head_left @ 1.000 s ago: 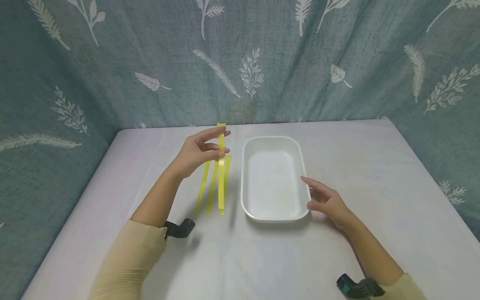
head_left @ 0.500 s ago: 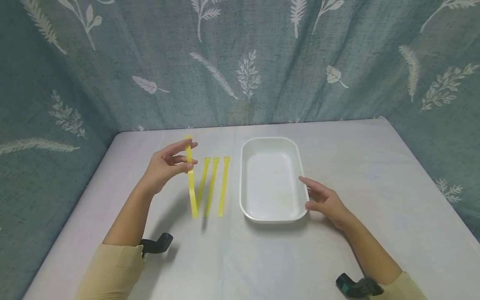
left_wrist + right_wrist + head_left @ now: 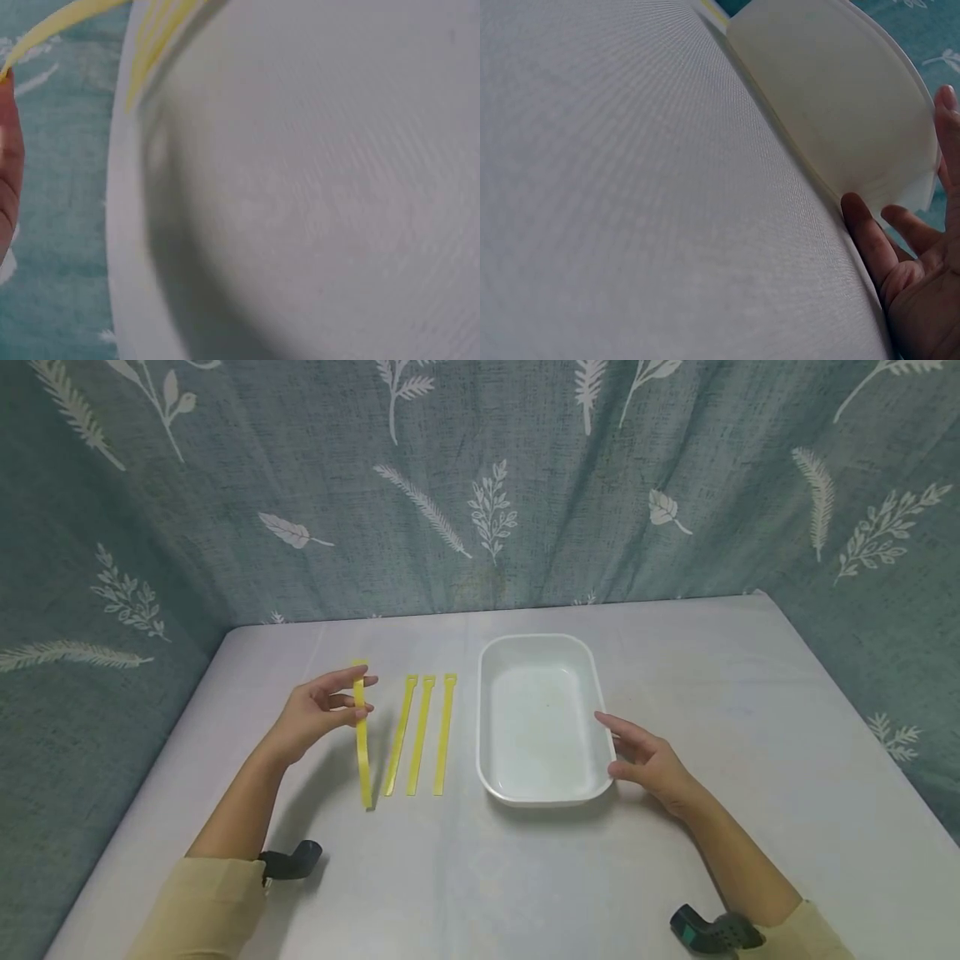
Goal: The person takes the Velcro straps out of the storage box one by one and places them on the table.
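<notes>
My left hand (image 3: 317, 708) pinches a yellow cable tie (image 3: 362, 752), a flat strap, between thumb and fingertips. It hangs at a slant, its lower end close over the table, left of several similar ties lying side by side, among them a yellow strap (image 3: 421, 735) with a slotted head. In the left wrist view the held strap bends away from a fingertip (image 3: 9, 90) at the left edge. My right hand (image 3: 651, 767) rests against the right side of a white rectangular tray (image 3: 483, 718), fingers loosely extended at its rim. In the right wrist view, fingertips meet the tray's outer wall (image 3: 825, 97).
A white cloth covers the table (image 3: 510, 877). Behind and at both sides hangs a teal curtain (image 3: 315, 468) with white leaf prints. Black wrist cameras, such as the left one (image 3: 292, 862), sit on both wrists.
My left hand has carried the yellow cable tie left and toward me, from over the lying ties to beside them, and lower. My right hand stays at the tray.
</notes>
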Tool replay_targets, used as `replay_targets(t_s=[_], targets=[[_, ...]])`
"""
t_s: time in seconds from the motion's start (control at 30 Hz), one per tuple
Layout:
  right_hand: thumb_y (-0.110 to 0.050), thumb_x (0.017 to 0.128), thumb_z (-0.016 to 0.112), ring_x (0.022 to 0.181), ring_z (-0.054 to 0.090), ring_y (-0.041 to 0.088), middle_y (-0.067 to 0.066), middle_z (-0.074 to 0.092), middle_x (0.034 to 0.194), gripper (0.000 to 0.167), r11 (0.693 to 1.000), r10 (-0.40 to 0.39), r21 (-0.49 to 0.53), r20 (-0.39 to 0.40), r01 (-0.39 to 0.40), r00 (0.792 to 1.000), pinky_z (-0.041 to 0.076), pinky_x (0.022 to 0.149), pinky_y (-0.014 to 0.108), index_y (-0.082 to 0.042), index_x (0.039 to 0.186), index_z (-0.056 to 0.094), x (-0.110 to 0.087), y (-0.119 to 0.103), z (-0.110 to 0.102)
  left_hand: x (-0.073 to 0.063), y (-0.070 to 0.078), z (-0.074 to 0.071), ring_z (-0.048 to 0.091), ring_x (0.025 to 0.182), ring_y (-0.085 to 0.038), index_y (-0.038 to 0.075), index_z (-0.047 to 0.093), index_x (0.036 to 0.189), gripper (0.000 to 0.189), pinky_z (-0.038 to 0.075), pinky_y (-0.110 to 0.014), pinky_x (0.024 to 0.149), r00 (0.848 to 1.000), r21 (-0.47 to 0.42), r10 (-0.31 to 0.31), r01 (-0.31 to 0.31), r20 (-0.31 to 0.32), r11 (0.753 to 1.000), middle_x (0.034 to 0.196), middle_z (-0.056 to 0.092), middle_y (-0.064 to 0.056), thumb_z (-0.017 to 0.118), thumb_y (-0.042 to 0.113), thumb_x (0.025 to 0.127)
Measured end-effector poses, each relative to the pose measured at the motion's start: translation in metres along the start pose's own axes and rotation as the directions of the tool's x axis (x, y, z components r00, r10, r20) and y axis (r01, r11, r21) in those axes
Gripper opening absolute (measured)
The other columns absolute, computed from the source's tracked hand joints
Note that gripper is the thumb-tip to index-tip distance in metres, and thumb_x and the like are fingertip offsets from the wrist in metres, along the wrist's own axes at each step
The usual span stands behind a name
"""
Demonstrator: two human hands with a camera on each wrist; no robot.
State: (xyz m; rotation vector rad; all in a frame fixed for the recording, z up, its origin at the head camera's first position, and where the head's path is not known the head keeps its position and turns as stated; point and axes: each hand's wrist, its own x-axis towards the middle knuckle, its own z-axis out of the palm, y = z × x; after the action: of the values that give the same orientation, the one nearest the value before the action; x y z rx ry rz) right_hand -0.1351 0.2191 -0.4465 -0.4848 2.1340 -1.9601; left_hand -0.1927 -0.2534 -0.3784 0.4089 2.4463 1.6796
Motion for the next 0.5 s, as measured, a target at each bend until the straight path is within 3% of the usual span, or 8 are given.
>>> replay_targets(t_s=[0.3, 0.5], targets=[[-0.010, 0.084, 0.071, 0.120, 0.048, -0.001, 0.006, 0.037, 0.149, 0.066, 1.000, -0.004, 0.007, -0.003, 0.004, 1.000, 0.040, 0.097, 0.015, -0.009, 0.143, 0.041, 0.000, 0.000, 0.000, 0.019, -0.023, -0.003, 0.066, 0.094, -0.006, 0.003, 0.039, 0.143, 0.066, 0.055, -0.023, 0.077, 0.992, 0.052, -0.099, 0.095, 0.073, 0.994, 0.138, 0.051, -0.017, 0.069, 0.007, 0.085], [-0.009, 0.084, 0.070, 0.121, 0.046, -0.003, 0.012, 0.034, 0.151, 0.066, 1.000, 0.005, -0.006, -0.010, -0.005, 1.000, 0.038, 0.098, 0.013, -0.009, 0.143, 0.041, 0.000, -0.002, 0.001, 0.032, -0.031, 0.000, 0.059, 0.097, -0.010, 0.007, 0.044, 0.141, 0.064, 0.050, -0.017, 0.077, 0.990, 0.170, -0.124, 0.112, 0.064, 0.979, 0.132, 0.056, -0.015, 0.070, 0.006, 0.083]])
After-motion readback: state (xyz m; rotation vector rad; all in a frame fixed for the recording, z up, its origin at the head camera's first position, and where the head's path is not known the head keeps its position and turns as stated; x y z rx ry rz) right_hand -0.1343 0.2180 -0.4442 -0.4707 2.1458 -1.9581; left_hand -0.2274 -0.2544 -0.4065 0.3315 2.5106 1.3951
